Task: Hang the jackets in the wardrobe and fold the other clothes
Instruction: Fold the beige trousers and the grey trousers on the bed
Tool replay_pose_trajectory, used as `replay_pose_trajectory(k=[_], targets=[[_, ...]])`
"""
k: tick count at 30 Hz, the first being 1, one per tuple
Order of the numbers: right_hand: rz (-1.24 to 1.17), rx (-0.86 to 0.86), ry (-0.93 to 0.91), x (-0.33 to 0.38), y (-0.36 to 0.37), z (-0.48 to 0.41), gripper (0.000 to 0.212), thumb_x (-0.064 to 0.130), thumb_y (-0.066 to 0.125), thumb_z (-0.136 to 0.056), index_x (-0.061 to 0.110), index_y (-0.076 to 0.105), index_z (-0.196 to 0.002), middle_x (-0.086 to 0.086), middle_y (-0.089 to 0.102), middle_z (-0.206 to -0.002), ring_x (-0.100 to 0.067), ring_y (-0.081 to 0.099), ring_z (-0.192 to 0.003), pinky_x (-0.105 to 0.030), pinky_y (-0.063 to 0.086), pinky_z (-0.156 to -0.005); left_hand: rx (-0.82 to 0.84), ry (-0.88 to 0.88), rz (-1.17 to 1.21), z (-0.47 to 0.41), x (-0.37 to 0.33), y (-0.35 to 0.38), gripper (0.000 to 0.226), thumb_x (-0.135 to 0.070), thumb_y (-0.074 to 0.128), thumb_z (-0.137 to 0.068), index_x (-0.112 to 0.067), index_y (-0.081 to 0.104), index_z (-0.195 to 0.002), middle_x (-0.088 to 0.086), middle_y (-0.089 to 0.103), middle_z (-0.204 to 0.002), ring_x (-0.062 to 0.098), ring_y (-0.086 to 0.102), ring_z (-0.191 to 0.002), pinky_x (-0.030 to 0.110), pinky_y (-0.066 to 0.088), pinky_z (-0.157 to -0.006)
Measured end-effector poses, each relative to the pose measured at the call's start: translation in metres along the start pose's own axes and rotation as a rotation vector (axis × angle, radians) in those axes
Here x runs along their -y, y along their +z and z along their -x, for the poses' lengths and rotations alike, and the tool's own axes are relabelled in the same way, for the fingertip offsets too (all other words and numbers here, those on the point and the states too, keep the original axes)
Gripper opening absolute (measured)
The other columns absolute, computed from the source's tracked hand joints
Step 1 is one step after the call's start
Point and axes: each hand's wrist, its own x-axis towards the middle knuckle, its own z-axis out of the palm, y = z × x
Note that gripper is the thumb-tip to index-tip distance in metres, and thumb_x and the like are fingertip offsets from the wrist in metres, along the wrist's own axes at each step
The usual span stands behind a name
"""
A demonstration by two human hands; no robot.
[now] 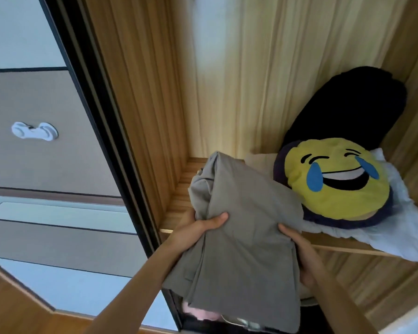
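Left hand [198,229], right hand [299,251], garment [241,237] hiding fingers

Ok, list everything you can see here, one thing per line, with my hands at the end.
grey folded garment: one, grey, held over the shelf's front edge
emoji cushion: one, yellow with blue tears, on the shelf at right
black bundle: one, black, behind the cushion
white cloth: one, white, under the cushion
cream cloth: one, cream, left of the cushion
shelf: one, wood, inside the wardrobe
sliding door: one, taupe and pale panels, at left
latch: one, white, on the door
pink cloth: one, pink, below the shelf
left hand: grips the garment's left side
right hand: grips its right side
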Motion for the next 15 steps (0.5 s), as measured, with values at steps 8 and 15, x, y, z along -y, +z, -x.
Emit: replay_pose_trajectory(k=[8, 15], targets=[[0.095, 0.104, -0.067, 0.035, 0.049, -0.067, 0.047, 0.023, 0.074, -0.082, 0.017, 0.063, -0.128, -0.009, 0.07, -0.124, -0.03, 0.067, -0.113, -0.052, 0.046, -0.103, 0.033, -0.049, 0.075, -0.102, 0.0, -0.066, 0.085, -0.037, 0.094, -0.062, -0.018, 0.056, -0.136, -0.001, 0.072, -0.119, 0.022, 0.071, -0.107, 0.043, 0.054, -0.098], [0.293, 0.021, -0.085, 0.081, 0.061, -0.135, 0.074, 0.032, 0.089, -0.054, 0.013, 0.067, -0.122, -0.013, 0.073, -0.115, -0.033, 0.071, -0.105, -0.049, 0.05, -0.099, -0.003, -0.078, 0.244, -0.159, 0.013, -0.06, 0.035, -0.021, 0.079, -0.084, -0.02, 0.065, -0.116, -0.009, 0.077, -0.102, 0.011, 0.073, -0.094, 0.03, 0.057, -0.087]])
